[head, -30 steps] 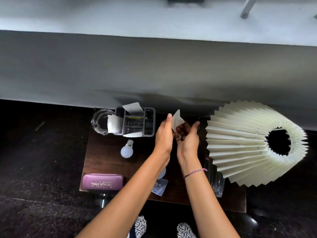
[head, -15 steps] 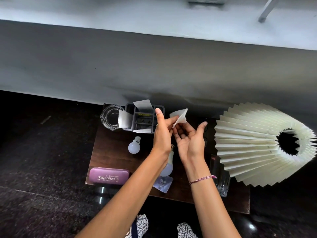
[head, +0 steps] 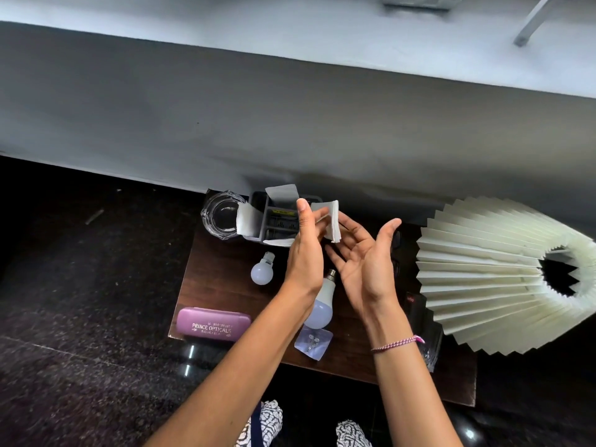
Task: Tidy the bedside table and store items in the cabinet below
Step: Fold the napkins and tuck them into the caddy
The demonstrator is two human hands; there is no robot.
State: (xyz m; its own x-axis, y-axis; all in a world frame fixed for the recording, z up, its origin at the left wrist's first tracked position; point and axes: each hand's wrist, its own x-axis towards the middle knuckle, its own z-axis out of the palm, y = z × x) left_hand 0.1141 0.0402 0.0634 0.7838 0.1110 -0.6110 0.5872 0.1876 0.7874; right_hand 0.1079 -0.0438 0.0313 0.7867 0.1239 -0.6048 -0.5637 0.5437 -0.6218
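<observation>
While the folded paper is held above the back of the surface, the holdings stand thus.

**Hands**
- Left hand: grip clamped on the paper, thumb and fingertips pinching one edge.
- Right hand: grip apart, palm up, fingers straight, just beside the paper. Contact cannot be told.

**Risks, as judged**
- Paper: light and held by one edge only, so it may slip or unfold and drop among the things below.
- Large bulb: lies on its side directly under the left wrist. A lowered forearm could roll it toward the near edge and off onto the floor.
- Small bulb: also loose on its side, near the organiser.
- Glass ashtray: back left corner, just beside the organiser. A nudge to one may shift the other.

**Other things**
- Grey organiser: back of the surface, paper slips sticking out of its compartments.
- Purple glasses case: front left edge.
- Clear packet: front, just beside the large bulb.
- Pleated lampshade: right side, overhanging the surface, with a drinking glass dimly seen under its rim.

**Obstructions**
- The lampshade blocks reach to the right.
- The cabinet below is out of view, so its door and the room inside cannot be judged.
</observation>
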